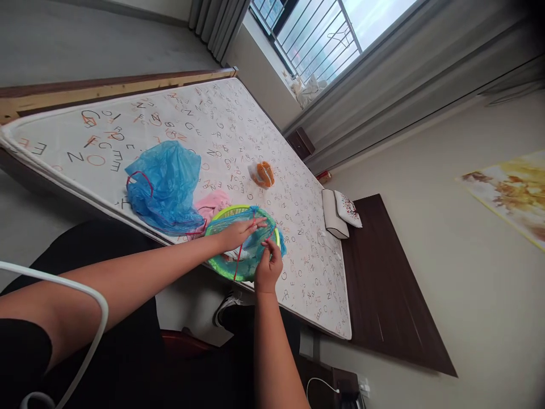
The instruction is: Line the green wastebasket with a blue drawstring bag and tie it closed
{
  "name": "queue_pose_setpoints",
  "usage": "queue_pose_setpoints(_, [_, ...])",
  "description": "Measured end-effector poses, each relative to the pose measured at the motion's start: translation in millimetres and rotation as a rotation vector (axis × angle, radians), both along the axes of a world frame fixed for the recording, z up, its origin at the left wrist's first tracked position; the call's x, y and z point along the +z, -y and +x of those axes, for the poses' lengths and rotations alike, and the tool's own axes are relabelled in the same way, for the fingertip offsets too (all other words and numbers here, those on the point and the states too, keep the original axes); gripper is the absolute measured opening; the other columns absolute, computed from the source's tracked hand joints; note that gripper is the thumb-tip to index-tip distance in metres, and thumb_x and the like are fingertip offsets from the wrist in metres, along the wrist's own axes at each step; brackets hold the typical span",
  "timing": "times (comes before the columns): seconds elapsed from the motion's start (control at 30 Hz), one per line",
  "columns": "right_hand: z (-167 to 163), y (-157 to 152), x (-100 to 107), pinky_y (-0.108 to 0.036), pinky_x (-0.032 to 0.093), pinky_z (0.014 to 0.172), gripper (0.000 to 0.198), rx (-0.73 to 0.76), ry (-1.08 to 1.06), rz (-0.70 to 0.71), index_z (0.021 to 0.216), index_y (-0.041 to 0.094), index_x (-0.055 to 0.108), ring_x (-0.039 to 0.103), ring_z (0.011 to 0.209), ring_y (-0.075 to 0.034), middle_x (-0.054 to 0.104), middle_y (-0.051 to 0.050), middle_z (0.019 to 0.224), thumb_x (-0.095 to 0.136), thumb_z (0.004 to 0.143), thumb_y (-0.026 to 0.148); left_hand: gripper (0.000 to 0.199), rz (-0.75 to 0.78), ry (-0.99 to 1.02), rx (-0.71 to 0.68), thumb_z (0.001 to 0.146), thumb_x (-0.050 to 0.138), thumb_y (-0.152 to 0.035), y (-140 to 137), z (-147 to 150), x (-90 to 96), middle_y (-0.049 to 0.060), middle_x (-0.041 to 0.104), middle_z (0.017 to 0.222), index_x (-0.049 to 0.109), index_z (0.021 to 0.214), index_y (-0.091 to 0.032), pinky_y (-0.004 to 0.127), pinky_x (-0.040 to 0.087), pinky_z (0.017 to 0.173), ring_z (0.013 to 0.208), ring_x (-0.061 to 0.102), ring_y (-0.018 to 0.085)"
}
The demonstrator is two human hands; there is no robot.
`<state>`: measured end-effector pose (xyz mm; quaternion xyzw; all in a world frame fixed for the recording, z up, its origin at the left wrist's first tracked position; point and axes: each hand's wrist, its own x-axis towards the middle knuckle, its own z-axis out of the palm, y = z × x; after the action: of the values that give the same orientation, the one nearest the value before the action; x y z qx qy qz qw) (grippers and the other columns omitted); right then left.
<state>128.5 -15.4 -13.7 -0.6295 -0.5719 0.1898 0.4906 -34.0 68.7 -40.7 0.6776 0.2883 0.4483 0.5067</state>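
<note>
Head cam: right hand pinching red string, left hand straight-fingered but can't tell its grip, basket under both.

A white mattress printed with black and orange letters carries an orange-and-white bundle, inward from its far edge. At its far corner by the dark brown wooden headboard rest a beige rectangular cushion and a white pillow with a tree print. A wooden bed rail borders the opposite end. Long grey curtains hang beyond the far edge, beside a barred window.
</note>
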Motion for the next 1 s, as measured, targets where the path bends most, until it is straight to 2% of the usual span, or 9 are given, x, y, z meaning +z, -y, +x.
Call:
queue_pose_setpoints(0.1, [4,-7,4,-0.037,0.052,0.094,0.027,-0.118,-0.085,0.081,0.113,0.022,0.069,0.066,0.094,-0.019,0.073,-0.007,0.105,0.055,0.096,0.039,0.058,-0.236,0.257,-0.044,0.109,0.038,-0.045,-4,2,2.3,0.015,0.068,0.143,0.045,0.16,-0.017,0.042,0.049,0.114,0.129,0.067,0.024])
queue_pose_setpoints(0.2, [1,-14,6,-0.032,0.053,0.083,0.025,-0.159,-0.134,0.145,0.11,0.022,0.065,0.06,0.078,-0.015,0.071,-0.006,0.102,0.054,0.097,0.04,0.068,-0.469,0.355,-0.167,0.11,0.036,-0.047,-3,4,6.7,0.019,0.075,0.128,0.025,0.168,-0.014,0.039,0.06,0.089,0.084,0.079,0.02])
queue_pose_setpoints(0.27, [-5,-17,7,-0.033,0.053,0.084,0.025,-0.129,-0.14,0.148,0.109,0.022,0.064,0.061,0.078,-0.015,0.07,-0.006,0.102,0.054,0.097,0.041,0.071,-0.519,0.358,-0.252,0.11,0.034,-0.047,0,5,10.2,0.017,0.079,0.116,0.015,0.17,-0.015,0.037,0.06,0.079,0.069,0.076,0.018])
queue_pose_setpoints(0.33, [-9,-20,8,-0.035,0.054,0.088,0.026,-0.105,-0.136,0.139,0.109,0.022,0.064,0.064,0.083,-0.016,0.069,-0.006,0.099,0.053,0.097,0.042,0.069,-0.469,0.344,-0.275,0.11,0.036,-0.047,3,5,13.2,0.015,0.08,0.11,0.017,0.17,-0.016,0.035,0.06,0.078,0.07,0.076,0.018])
queue_pose_setpoints(0.53, [6,-35,36,-0.034,0.056,0.085,0.023,-0.316,-0.338,0.225,0.11,0.023,0.059,0.063,0.075,-0.015,0.058,0.004,0.072,0.055,0.094,0.041,0.054,-0.172,0.254,0.152,0.109,0.041,-0.048,-13,-12,20.2,0.005,0.076,0.084,0.054,0.147,-0.013,0.03,0.057,0.073,0.07,0.07,0.016])
queue_pose_setpoints(0.63, [22,-41,63,-0.028,0.055,0.069,0.023,-0.391,-0.551,0.245,0.111,0.025,0.055,0.057,0.063,-0.011,0.054,0.008,0.07,0.058,0.091,0.038,0.05,-0.207,0.384,0.332,0.108,0.043,-0.049,-35,-29,28.6,0.002,0.073,0.079,0.054,0.143,-0.013,0.027,0.056,0.067,0.063,0.068,0.014])
queue_pose_setpoints(0.73, [32,-40,86,-0.022,0.044,0.051,0.026,-0.317,-0.649,0.177,0.108,0.026,0.053,0.045,0.051,-0.008,0.051,0.01,0.069,0.064,0.088,0.038,0.044,-0.281,0.515,0.462,0.109,0.044,-0.046,-52,-41,40.0,-0.001,0.069,0.073,0.052,0.138,-0.014,0.026,0.055,0.062,0.055,0.064,0.013])
queue_pose_setpoints(0.87, [35,-33,104,-0.019,0.032,0.044,0.031,-0.226,-0.586,0.102,0.103,0.024,0.056,0.035,0.048,-0.006,0.045,0.01,0.068,0.07,0.084,0.043,0.038,-0.368,0.592,0.463,0.11,0.045,-0.045,-54,-37,53.5,-0.003,0.064,0.069,0.054,0.132,-0.015,0.024,0.053,0.058,0.052,0.062,0.012])
queue_pose_setpoints(1.0, [32,-21,117,-0.022,0.05,0.06,0.026,-0.322,-0.383,0.254,0.098,0.021,0.061,0.054,0.066,-0.008,0.057,0.004,0.082,0.069,0.086,0.042,0.046,-0.442,0.696,0.298,0.106,0.048,-0.057,-39,-15,74.0,-0.002,0.062,0.073,0.054,0.13,-0.019,0.025,0.054,0.058,0.055,0.063,0.012])
